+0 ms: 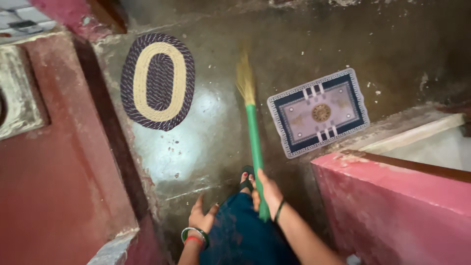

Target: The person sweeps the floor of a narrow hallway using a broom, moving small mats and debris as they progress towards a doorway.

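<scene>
The right hand (267, 192) is gripping a grass broom (253, 142) low on its green handle. It is likely handling light, its bristles soft. The left hand (201, 218) is hanging open.

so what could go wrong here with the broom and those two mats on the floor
1. The broom bristles sit between the oval braided mat and the rectangular patterned mat; a wide stroke could catch an edge and flip or drag it.
2. The floor looks glossy, maybe damp, so the sandalled foot might slip.
3. Only the right hand grips the green handle; the left hand is free, so control may be loose near the pink wall.
</scene>
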